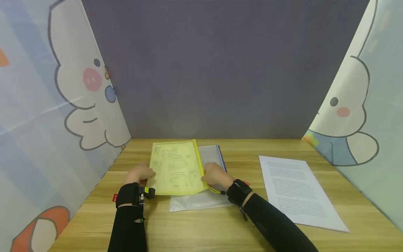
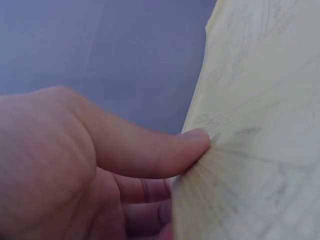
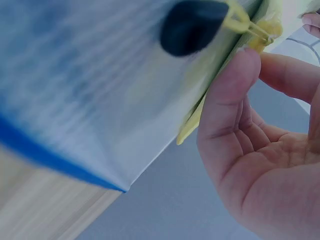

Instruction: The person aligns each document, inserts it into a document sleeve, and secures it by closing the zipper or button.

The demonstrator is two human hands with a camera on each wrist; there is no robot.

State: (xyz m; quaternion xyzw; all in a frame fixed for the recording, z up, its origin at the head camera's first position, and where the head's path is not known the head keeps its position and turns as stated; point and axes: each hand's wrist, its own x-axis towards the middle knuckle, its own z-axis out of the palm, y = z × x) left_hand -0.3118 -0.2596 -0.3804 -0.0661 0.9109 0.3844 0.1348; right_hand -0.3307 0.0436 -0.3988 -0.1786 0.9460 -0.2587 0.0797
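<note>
A yellow zip document pouch (image 1: 174,168) with printed drawings showing through is held slightly raised above the table, its near edge bowed. My left hand (image 1: 139,173) pinches its left edge; in the left wrist view the thumb (image 2: 165,150) presses on top and the sheet creases there. At the near right corner, beside the yellow zip edge (image 1: 198,157), my right hand (image 1: 217,175) pinches the pouch. A dark pull tab (image 3: 192,27) dangles from the zip near those fingertips. Partly covered underneath lies a clear pouch (image 1: 201,202) with a blue edge.
To the right, printed white paper (image 1: 296,189) lies flat on the wooden table (image 1: 176,231). A dark panel (image 1: 214,70) stands behind the table, and cartoon-printed curtains (image 1: 28,115) hang at both sides.
</note>
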